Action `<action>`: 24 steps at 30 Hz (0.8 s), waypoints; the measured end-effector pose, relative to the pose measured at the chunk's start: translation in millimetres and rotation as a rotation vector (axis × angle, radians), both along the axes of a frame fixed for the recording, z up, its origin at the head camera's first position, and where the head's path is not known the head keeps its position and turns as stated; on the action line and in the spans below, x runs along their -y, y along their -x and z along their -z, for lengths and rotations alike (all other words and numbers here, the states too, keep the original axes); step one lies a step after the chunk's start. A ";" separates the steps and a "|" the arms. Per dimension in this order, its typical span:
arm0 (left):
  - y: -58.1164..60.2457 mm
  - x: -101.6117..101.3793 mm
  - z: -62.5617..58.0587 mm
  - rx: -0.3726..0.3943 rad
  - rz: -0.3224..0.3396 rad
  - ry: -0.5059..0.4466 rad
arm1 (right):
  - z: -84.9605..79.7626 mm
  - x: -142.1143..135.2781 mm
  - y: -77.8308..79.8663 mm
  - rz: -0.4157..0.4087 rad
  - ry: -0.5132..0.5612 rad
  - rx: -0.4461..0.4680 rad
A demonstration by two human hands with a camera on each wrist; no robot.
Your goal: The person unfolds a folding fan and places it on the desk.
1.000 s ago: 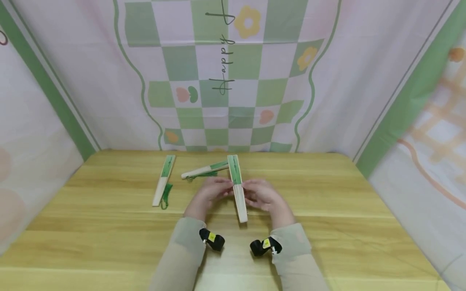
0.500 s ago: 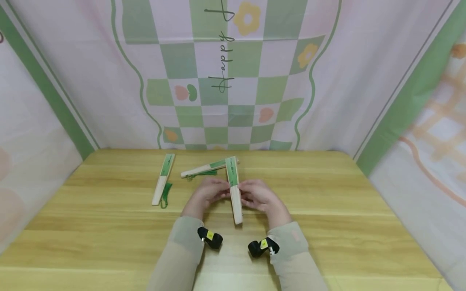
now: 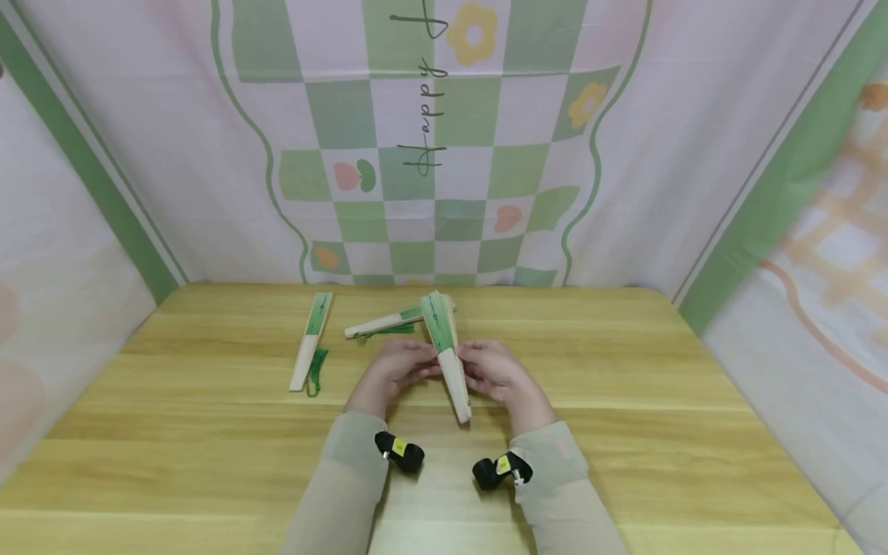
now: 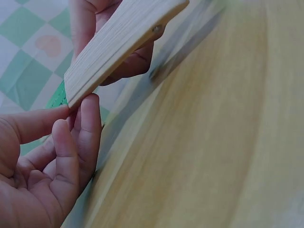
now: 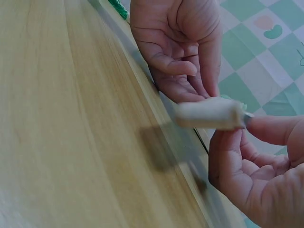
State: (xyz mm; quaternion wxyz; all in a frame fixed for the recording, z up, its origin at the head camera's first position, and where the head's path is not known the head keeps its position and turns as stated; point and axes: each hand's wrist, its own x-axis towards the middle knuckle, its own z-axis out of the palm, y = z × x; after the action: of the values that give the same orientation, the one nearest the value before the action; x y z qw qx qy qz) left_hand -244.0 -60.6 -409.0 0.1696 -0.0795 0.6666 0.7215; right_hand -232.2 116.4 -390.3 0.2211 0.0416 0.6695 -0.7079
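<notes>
The green-and-cream wooden folding fan (image 3: 449, 366) had spread slightly; left hand (image 3: 402, 361) and right hand (image 3: 493, 371) pinched its edges, and unfolding seemed just begun.

Folding fan (image 3: 450, 364) — pale wooden ribs, green leaf with dark marks — nearly folded, leaf end slightly splayed. Pinched mid-length between left hand (image 3: 398, 365) and right hand (image 3: 494, 370), held above the bench (image 3: 624, 385). Leaf end points away from the person, leaning left; narrow pivot end (small rivet showing) faces back.
</notes>
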 end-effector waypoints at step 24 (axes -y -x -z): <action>2.9 7.1 -0.3 -0.004 0.020 -0.045 | 6.9 -4.6 5.8 0.130 0.108 0.039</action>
State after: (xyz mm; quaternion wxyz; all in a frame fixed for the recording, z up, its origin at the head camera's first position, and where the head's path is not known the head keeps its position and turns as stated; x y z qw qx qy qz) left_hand -246.9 -67.8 -408.7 0.1771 -0.0677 0.6512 0.7348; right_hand -238.0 121.0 -397.1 0.1894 0.0868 0.6220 -0.7548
